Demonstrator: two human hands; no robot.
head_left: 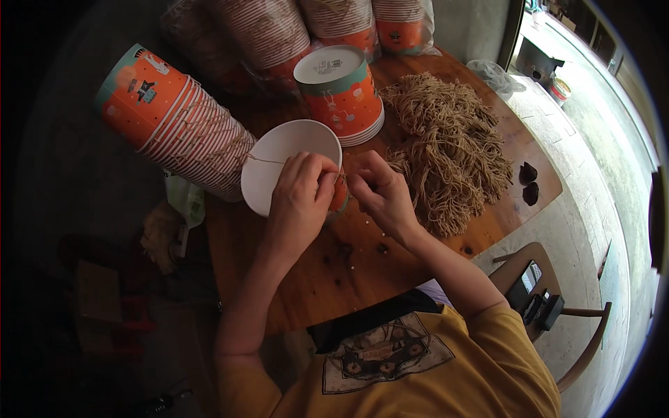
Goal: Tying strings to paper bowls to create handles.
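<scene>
My left hand (300, 198) grips an orange paper cup (279, 164) tipped on its side, its white inside facing left. A thin tan string (263, 160) crosses the cup's mouth. My right hand (380, 195) is just right of the cup, fingers pinched together on the string's end near the cup's wall. A large heap of tan strings (449, 150) lies to the right of my right hand on the wooden table (306, 279).
A long stack of orange paper cups (171, 118) lies on its side at the left. An upside-down stack of cups (341, 94) stands behind the hands, with bagged cup stacks (272, 35) further back. Two dark lumps (529, 182) sit near the table's right edge. A wooden chair (550, 299) holds small devices.
</scene>
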